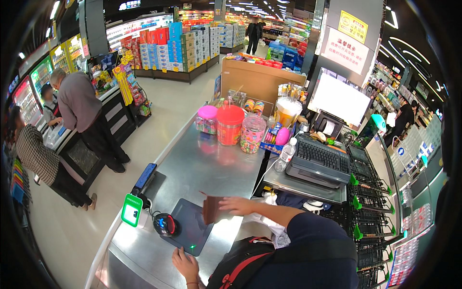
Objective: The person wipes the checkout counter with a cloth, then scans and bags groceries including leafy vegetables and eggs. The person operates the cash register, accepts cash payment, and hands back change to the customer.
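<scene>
My right hand reaches over the steel checkout counter, its fingers on the right side of a brown, flat, wallet-like item. The item is slightly blurred and appears gripped above the right edge of a dark flat pad. My left hand rests on the counter by the pad's lower corner, holding nothing, fingers a little apart. A round black scanner with red and blue lights sits at the pad's left. Near the pad's lower edge glows a small green light.
Left of the scanner stand a green payment display and a blue-screened device. Candy jars line the counter's far end. A plastic bottle and keyboard stand at right, beside shopping carts. People gather at another counter.
</scene>
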A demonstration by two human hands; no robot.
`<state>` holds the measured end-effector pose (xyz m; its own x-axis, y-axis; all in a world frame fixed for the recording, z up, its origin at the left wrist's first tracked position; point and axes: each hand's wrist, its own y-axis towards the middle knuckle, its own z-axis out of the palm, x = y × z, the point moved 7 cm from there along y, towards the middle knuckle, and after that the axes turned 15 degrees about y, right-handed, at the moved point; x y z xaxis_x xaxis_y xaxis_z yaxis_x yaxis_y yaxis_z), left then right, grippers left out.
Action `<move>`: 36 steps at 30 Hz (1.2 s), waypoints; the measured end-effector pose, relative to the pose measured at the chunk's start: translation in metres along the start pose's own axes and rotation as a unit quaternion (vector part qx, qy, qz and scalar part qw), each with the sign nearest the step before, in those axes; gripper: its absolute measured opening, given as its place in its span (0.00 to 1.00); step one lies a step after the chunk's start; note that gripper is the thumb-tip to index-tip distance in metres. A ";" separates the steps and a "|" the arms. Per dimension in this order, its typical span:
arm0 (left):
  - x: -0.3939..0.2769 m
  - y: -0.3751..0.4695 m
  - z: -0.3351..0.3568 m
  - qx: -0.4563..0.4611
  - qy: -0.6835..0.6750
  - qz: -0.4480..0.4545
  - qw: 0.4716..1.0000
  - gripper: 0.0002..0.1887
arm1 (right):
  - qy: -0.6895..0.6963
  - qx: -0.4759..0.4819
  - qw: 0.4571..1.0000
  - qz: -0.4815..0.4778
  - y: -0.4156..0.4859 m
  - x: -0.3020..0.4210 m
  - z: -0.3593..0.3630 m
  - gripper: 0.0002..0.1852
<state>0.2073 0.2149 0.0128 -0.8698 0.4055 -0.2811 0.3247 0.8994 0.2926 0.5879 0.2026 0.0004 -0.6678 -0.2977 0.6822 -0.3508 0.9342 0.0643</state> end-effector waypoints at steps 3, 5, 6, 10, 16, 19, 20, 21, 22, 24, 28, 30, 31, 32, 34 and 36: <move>0.000 0.000 0.000 -0.002 -0.002 -0.004 1.000 0.25 | -0.021 -0.085 0.995 0.039 -0.027 -0.046 -0.040 0.28; 0.000 0.000 -0.001 -0.001 -0.002 -0.002 1.000 0.24 | -0.028 -0.173 0.978 0.112 -0.040 -0.079 -0.063 0.27; 0.001 -0.001 -0.003 -0.001 -0.001 -0.004 1.000 0.24 | -0.033 -0.195 0.971 0.138 -0.039 -0.092 -0.073 0.27; -0.001 0.002 -0.003 0.001 -0.002 0.003 1.000 0.24 | -0.077 -0.288 0.929 0.219 -0.047 -0.124 -0.100 0.28; -0.002 0.002 -0.004 0.007 -0.024 -0.006 1.000 0.24 | -0.141 -0.370 0.832 0.388 -0.021 -0.135 -0.089 0.30; 0.002 0.002 0.000 0.002 -0.010 -0.004 1.000 0.25 | -0.132 -0.401 0.830 0.365 -0.016 -0.115 -0.078 0.32; 0.002 0.002 0.000 0.003 -0.005 -0.004 1.000 0.25 | -0.115 -0.417 0.836 0.338 -0.018 -0.103 -0.071 0.32; 0.002 0.001 -0.001 0.004 0.000 -0.004 1.000 0.25 | -0.099 -0.433 0.841 0.310 -0.022 -0.090 -0.066 0.32; 0.002 0.000 -0.001 0.004 0.001 -0.002 1.000 0.25 | -0.101 -0.433 0.851 0.281 -0.026 -0.073 -0.060 0.31; 0.001 0.001 0.000 0.001 0.002 0.004 1.000 0.25 | -0.117 -0.413 0.859 0.278 -0.040 -0.041 -0.052 0.31; -0.005 0.002 -0.005 -0.018 0.011 0.015 1.000 0.23 | -0.049 -0.475 0.834 0.277 -0.073 -0.019 -0.026 0.30; -0.002 0.002 -0.002 -0.008 0.016 0.012 1.000 0.24 | 0.024 -0.519 0.817 0.250 -0.088 -0.016 -0.002 0.30; -0.001 0.002 -0.001 -0.002 0.018 0.010 1.000 0.24 | 0.060 -0.539 0.806 0.235 -0.096 -0.017 0.011 0.30; -0.002 0.001 -0.001 -0.004 0.025 0.011 1.000 0.24 | 0.092 -0.565 0.785 0.235 -0.105 -0.019 0.024 0.29; 0.002 -0.002 -0.001 -0.006 0.029 0.008 1.000 0.24 | 0.162 -0.607 0.745 0.226 -0.113 -0.023 0.052 0.28; -0.008 0.004 -0.006 -0.011 0.030 0.012 0.999 0.24 | 0.178 -0.599 0.705 0.336 -0.138 -0.068 0.110 0.27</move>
<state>0.2130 0.2140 0.0219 -0.8829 0.4161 -0.2177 0.3388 0.8854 0.3183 0.6098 0.0728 -0.1352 -0.1374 0.1599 0.9775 0.9146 0.3994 0.0632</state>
